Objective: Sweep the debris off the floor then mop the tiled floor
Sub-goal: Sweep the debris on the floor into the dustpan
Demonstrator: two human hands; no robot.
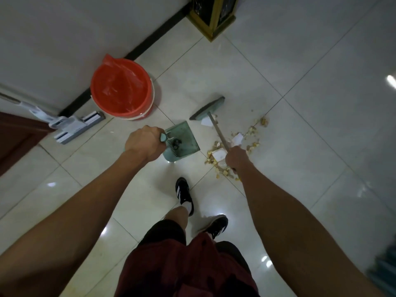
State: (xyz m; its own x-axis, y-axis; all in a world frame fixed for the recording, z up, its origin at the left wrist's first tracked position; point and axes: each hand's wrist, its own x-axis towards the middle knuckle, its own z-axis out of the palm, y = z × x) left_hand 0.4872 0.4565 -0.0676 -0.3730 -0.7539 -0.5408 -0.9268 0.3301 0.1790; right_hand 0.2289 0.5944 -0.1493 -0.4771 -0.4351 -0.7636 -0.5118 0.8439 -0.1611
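Observation:
My left hand [145, 144] grips the handle of a green dustpan [183, 140] that stands on the pale tiled floor [300, 136]. My right hand [236, 156] grips the thin handle of a broom [209, 109], whose dark head rests on the floor beyond the pan. A pile of yellowish crumbs and white paper scraps, the debris [235, 146], lies just right of the dustpan, partly under my right hand. A flat mop [72, 126] leans against the wall at the left, its head on the floor.
An orange bucket [121, 88] lined with a red bag stands by the wall behind the dustpan. A gold-framed dark stand [212, 16] sits at the top. A dark red door [15, 138] is at the left. My feet are below the dustpan.

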